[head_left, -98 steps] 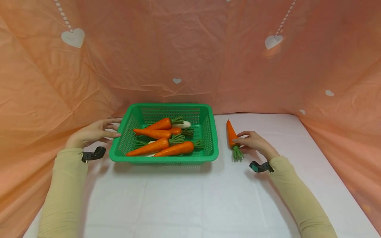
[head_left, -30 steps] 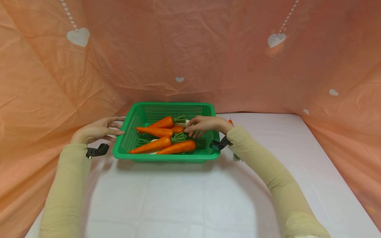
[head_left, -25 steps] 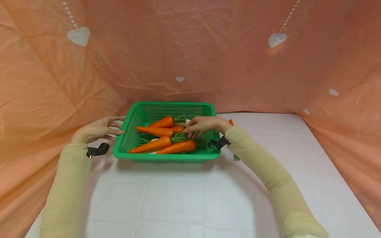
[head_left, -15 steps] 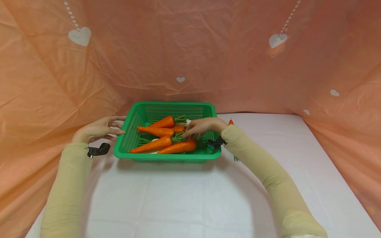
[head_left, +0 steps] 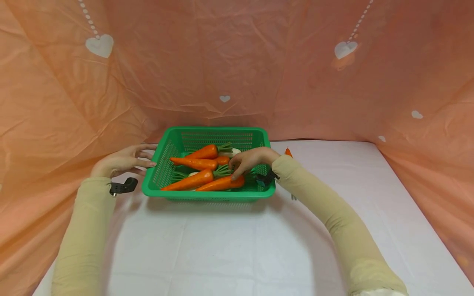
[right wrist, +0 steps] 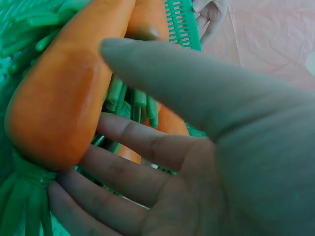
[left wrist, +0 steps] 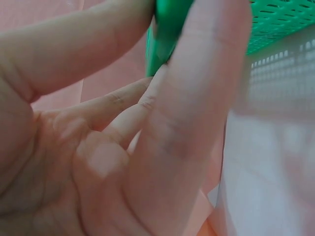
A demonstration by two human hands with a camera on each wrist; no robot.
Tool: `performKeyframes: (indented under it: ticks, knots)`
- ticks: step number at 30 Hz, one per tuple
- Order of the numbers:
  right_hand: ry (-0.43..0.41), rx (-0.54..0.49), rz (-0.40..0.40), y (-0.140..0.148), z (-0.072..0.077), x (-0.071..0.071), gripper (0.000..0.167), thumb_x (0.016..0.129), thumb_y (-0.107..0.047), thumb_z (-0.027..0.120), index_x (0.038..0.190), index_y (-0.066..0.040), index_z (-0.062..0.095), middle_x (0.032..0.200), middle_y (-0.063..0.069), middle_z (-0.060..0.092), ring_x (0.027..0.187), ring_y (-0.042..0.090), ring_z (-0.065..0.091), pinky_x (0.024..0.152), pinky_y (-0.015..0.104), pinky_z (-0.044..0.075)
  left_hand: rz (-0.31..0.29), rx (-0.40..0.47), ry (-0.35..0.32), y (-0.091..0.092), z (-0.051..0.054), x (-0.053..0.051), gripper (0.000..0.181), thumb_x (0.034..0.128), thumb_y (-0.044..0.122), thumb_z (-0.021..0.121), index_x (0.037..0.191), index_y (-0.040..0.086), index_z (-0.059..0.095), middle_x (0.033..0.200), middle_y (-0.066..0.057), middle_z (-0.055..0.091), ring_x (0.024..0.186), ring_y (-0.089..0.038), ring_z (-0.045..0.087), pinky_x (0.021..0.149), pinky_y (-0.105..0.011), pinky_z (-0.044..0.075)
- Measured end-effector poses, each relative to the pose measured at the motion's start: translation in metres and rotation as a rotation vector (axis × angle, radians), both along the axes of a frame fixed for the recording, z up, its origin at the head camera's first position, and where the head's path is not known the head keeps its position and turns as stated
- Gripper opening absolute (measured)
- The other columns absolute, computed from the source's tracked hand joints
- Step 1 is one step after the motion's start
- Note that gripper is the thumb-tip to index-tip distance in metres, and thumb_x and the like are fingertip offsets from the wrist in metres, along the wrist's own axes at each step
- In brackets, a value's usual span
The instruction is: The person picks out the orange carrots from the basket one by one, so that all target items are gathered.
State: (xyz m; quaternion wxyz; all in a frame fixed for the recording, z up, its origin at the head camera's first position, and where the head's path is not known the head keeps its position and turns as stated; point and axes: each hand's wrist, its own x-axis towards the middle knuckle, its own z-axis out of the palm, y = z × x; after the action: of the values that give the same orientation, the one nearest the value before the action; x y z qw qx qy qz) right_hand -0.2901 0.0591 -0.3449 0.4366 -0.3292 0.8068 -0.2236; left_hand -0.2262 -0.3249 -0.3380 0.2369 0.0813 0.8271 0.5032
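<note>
A green basket (head_left: 207, 195) holds several carrots (head_left: 192, 163) and a white vegetable (head_left: 233, 153). My left hand (head_left: 124, 161) is at its left side; in the left wrist view the green rim (left wrist: 170, 24) lies between the thumb and a finger of that hand (left wrist: 133, 128). Inside the basket, my right hand (head_left: 253, 159) is over the front right carrot (head_left: 222, 183). From the right wrist, the thumb of my right hand (right wrist: 197, 137) overlaps the edge of the carrot (right wrist: 54, 108), with the relaxed fingers along its other side. The fingertips are partly hidden behind it.
Right of the basket, another carrot (head_left: 288, 152) lies on the white cloth (head_left: 222, 246), mostly hidden by my right forearm. Orange fabric (head_left: 240, 70) with white hearts hangs behind the cloth and along both sides.
My right hand has moved from the carrot on the cloth into the basket, then shifted slightly forward onto the front right carrot, its thumb spreading from the fingers. My left hand has stayed at the basket's rim.
</note>
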Motion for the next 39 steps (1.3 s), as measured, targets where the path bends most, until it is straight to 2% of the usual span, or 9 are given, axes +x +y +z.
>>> performKeyframes:
  ticks: [2, 4, 7, 13, 20, 26, 29, 36, 39]
  knots:
    - [0.003, 0.011, 0.002, 0.001, 0.001, -0.001, 0.057, 0.090, -0.026, 0.069, 0.136, -0.005, 0.043, 0.129, 0.010, 0.051, 0.112, 0.017, 0.053, 0.089, 0.028, 0.048, 0.001, -0.001, 0.001, 0.000, 0.000, 0.000, 0.076, 0.0926, 0.009, 0.064, 0.151, 0.001, 0.015, 0.124, -0.026, 0.045, 0.096, -0.015, 0.060, 0.079, -0.038, 0.054]
    - [0.011, 0.015, 0.015, 0.001, 0.002, -0.001, 0.059, 0.089, -0.024, 0.070, 0.137, -0.005, 0.042, 0.131, 0.013, 0.051, 0.114, 0.018, 0.053, 0.089, 0.028, 0.048, -0.002, -0.006, 0.004, 0.000, -0.001, 0.000, 0.078, 0.0927, 0.011, 0.064, 0.151, 0.001, 0.014, 0.128, -0.027, 0.043, 0.098, -0.016, 0.060, 0.080, -0.039, 0.054]
    - [0.027, 0.006, 0.029, 0.001, 0.003, -0.002, 0.053, 0.086, -0.019, 0.073, 0.130, -0.005, 0.046, 0.124, 0.012, 0.055, 0.110, 0.020, 0.055, 0.086, 0.028, 0.049, -0.004, -0.011, 0.010, 0.000, -0.001, 0.000, 0.079, 0.0929, 0.013, 0.064, 0.152, 0.002, 0.012, 0.131, -0.027, 0.040, 0.099, -0.015, 0.059, 0.080, -0.039, 0.054]
    - [0.061, -0.022, 0.073, 0.001, 0.004, -0.001, 0.039, 0.082, -0.010, 0.077, 0.111, -0.005, 0.052, 0.112, 0.009, 0.055, 0.103, 0.020, 0.053, 0.081, 0.028, 0.048, 0.002, -0.003, 0.012, 0.001, 0.000, 0.000, 0.078, 0.0928, 0.011, 0.064, 0.152, 0.001, 0.013, 0.128, -0.027, 0.042, 0.097, -0.014, 0.059, 0.079, -0.037, 0.054]
    - [0.145, -0.085, 0.146, 0.005, 0.006, 0.000, 0.035, 0.081, -0.009, 0.077, 0.108, -0.004, 0.056, 0.113, 0.007, 0.056, 0.106, 0.020, 0.053, 0.086, 0.029, 0.048, -0.005, -0.008, 0.011, 0.001, 0.001, 0.000, 0.080, 0.0926, 0.012, 0.064, 0.152, 0.001, 0.012, 0.131, -0.028, 0.041, 0.099, -0.016, 0.059, 0.080, -0.038, 0.054]
    - [0.185, -0.187, 0.085, 0.014, 0.016, 0.007, 0.040, 0.082, -0.012, 0.078, 0.115, -0.005, 0.058, 0.115, 0.006, 0.059, 0.107, 0.019, 0.054, 0.088, 0.030, 0.047, 0.001, 0.005, 0.003, -0.001, -0.002, 0.002, 0.079, 0.0922, 0.010, 0.064, 0.151, 0.001, 0.012, 0.126, -0.027, 0.043, 0.097, -0.013, 0.059, 0.078, -0.037, 0.055]
    - [0.192, -0.230, 0.039, 0.020, 0.026, 0.009, 0.042, 0.082, -0.014, 0.078, 0.118, -0.008, 0.058, 0.117, 0.004, 0.059, 0.108, 0.019, 0.054, 0.086, 0.031, 0.048, -0.003, 0.011, 0.007, -0.001, -0.003, 0.001, 0.078, 0.0925, 0.009, 0.064, 0.151, 0.000, 0.013, 0.124, -0.026, 0.045, 0.097, -0.014, 0.059, 0.077, -0.037, 0.055]
    - [0.223, -0.327, 0.024, 0.036, 0.050, 0.009, 0.043, 0.085, -0.016, 0.075, 0.123, -0.010, 0.058, 0.118, 0.006, 0.059, 0.107, 0.021, 0.056, 0.089, 0.034, 0.048, -0.005, 0.012, 0.013, 0.000, -0.003, -0.002, 0.078, 0.0923, 0.009, 0.064, 0.151, -0.001, 0.014, 0.121, -0.024, 0.047, 0.095, -0.015, 0.060, 0.078, -0.037, 0.055]
    - [0.234, -0.346, -0.008, 0.046, 0.060, 0.010, 0.045, 0.086, -0.018, 0.074, 0.127, -0.010, 0.056, 0.122, 0.006, 0.056, 0.109, 0.021, 0.054, 0.092, 0.035, 0.046, -0.006, 0.004, 0.016, 0.001, -0.002, -0.002, 0.078, 0.0924, 0.010, 0.064, 0.151, -0.001, 0.013, 0.121, -0.024, 0.047, 0.095, -0.014, 0.060, 0.077, -0.037, 0.055]
